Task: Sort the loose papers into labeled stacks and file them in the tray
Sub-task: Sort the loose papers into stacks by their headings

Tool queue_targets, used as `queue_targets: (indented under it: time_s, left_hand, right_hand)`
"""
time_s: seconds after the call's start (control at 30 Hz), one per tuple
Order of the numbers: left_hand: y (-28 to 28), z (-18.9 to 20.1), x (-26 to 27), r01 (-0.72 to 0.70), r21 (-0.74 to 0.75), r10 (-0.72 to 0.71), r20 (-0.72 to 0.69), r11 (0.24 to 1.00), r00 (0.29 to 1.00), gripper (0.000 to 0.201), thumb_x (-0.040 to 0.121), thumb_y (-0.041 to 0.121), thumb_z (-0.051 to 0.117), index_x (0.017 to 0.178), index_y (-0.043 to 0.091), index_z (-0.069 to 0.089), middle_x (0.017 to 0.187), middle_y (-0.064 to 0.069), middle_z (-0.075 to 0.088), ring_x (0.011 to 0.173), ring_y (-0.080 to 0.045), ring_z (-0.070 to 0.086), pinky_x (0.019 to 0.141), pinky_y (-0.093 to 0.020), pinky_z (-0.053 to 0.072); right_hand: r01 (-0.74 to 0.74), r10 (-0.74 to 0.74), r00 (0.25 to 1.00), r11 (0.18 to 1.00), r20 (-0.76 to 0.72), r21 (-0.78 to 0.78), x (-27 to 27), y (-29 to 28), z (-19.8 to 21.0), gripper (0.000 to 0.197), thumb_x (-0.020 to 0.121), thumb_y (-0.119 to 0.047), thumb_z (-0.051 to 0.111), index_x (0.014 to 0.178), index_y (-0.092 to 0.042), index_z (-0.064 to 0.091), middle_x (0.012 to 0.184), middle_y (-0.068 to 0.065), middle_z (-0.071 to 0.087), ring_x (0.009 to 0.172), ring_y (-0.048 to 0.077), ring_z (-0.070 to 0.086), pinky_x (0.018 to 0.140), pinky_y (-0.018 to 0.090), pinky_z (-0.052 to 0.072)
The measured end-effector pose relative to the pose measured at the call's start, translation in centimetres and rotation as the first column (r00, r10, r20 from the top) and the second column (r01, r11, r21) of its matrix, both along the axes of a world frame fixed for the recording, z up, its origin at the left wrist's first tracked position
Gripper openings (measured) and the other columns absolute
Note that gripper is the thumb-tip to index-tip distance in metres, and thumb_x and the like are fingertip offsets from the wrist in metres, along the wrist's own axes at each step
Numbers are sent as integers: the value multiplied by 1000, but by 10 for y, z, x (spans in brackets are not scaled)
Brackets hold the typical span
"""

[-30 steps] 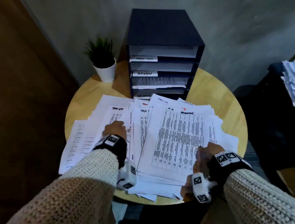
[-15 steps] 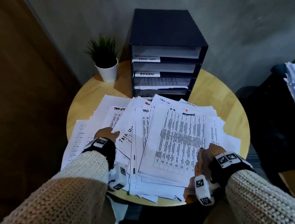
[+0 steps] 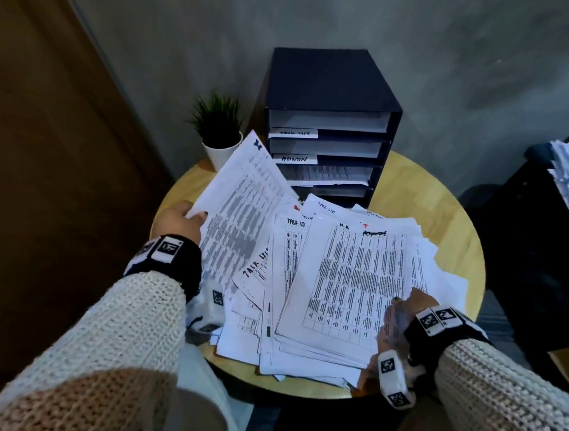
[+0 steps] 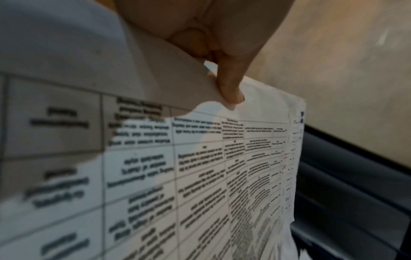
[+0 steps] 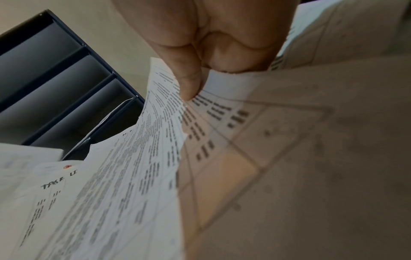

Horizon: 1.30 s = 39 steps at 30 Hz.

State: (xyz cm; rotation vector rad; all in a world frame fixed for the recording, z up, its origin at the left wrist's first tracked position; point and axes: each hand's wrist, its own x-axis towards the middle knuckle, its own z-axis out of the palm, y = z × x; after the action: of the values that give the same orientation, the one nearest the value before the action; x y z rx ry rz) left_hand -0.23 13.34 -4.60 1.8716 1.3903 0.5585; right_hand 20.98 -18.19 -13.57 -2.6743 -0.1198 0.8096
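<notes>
Paper everywhere at the near edge of the round bench (image 3: 450,195): loose pile (image 3: 318,321) fanned from the middle toward the right edge, some sheets overhanging the near rim. Right hand (image 3: 405,312) pinches the near right corner of the top sheet (image 3: 357,276), thumb on its printed face, fingers curled beneath; the header reads "H.R". Left hand (image 3: 179,221) grips a separate sheet (image 3: 242,211) by its edge, thumb on top. That sheet is lifted clear of the pile and tilted up toward the far left, its top corner just in front of the plant pot (image 3: 220,151).

Step in hand, as judged: reading headers and pulling out one category.

- Keep the lifted sheet taut; held by one edge it will sag and hide its heading.
- Right hand should anchor the pile so neighbours do not slide off the near rim.
- Match header to slot label before filing.

Far edge: black tray (image 3: 332,82), slots labelled "TASK LIST" and "ADMIN"; a lower slot already holds papers.
</notes>
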Motion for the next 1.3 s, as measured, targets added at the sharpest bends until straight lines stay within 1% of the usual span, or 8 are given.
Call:
queue_targets:
  time_s: [0.23, 0.37, 0.6, 0.73, 0.87, 0.97, 1.13, 1.3]
  left_hand:
    - [-2, 75, 1, 7, 254, -67, 228, 967, 971, 18, 89, 27, 56, 95, 11, 64, 84, -12, 63, 72, -26, 55, 68, -29, 41]
    - [-9, 92, 13, 26, 267, -113, 314, 963, 943, 10, 88, 23, 57, 84, 14, 60, 71, -6, 56, 55, -16, 46, 61, -26, 36]
    - [-17, 21, 21, 111, 32, -114, 126, 993, 985, 26, 89, 21, 61, 111, 8, 64, 101, -17, 67, 92, -32, 62, 76, -31, 42]
    - [-28, -27, 13, 122, -132, -120, 21, 984, 993, 28, 90, 19, 61, 114, 5, 64, 109, -16, 66, 98, -31, 62, 78, -30, 41]
    - [-44, -57, 13, 108, -278, -115, -8, 954, 993, 30, 89, 19, 63, 115, 6, 62, 114, -14, 66, 93, -28, 60, 84, -29, 44]
    - [-53, -66, 18, 119, -347, -131, -14, 930, 991, 36, 88, 13, 64, 122, 6, 59, 122, -12, 64, 107, -28, 61, 94, -30, 44]
    - [-71, -74, 29, 151, -440, -196, -57, 885, 979, 54, 83, 17, 71, 132, 9, 50, 133, -11, 56, 118, -30, 55, 101, -40, 44]
    - [-79, -74, 38, 122, -417, -157, -51, 901, 986, 54, 94, 33, 54, 141, 8, 42, 145, -10, 44, 129, -27, 46, 103, -28, 36]
  right_hand:
    - [-84, 85, 994, 996, 63, -14, -2, -7, 8, 39, 99, -21, 44, 133, -3, 44, 132, 17, 54, 119, 30, 53, 96, 31, 41]
    - [-61, 59, 993, 998, 104, 12, 0, -22, 11, 42, 99, -23, 45, 136, -5, 40, 135, 18, 51, 118, 32, 52, 94, 32, 42]
    - [29, -28, 997, 1000, 73, -3, 19, -49, 23, 44, 99, -29, 43, 132, 1, 42, 134, 20, 51, 118, 34, 52, 80, 30, 37]
    - [56, -56, 998, 998, 6, 32, 25, -53, 29, 43, 100, -26, 44, 136, -4, 39, 138, 19, 46, 122, 33, 50, 89, 31, 42]
    - [11, -11, 1000, 999, -7, 36, 25, -45, 29, 42, 100, -32, 40, 130, -3, 43, 133, 20, 52, 117, 34, 53, 80, 29, 39]
    - [-26, 27, 1000, 999, -12, 46, 24, -33, 24, 44, 100, -35, 40, 133, -6, 43, 134, 16, 53, 115, 33, 55, 76, 24, 33]
    - [-39, 39, 998, 999, -46, 2, 14, -9, 19, 50, 100, -37, 39, 138, -4, 37, 141, 12, 47, 124, 30, 49, 95, 30, 39]
    - [32, -34, 997, 999, -70, -35, 10, 0, 8, 55, 101, -38, 35, 142, -2, 31, 148, 14, 37, 132, 28, 43, 103, 31, 37]
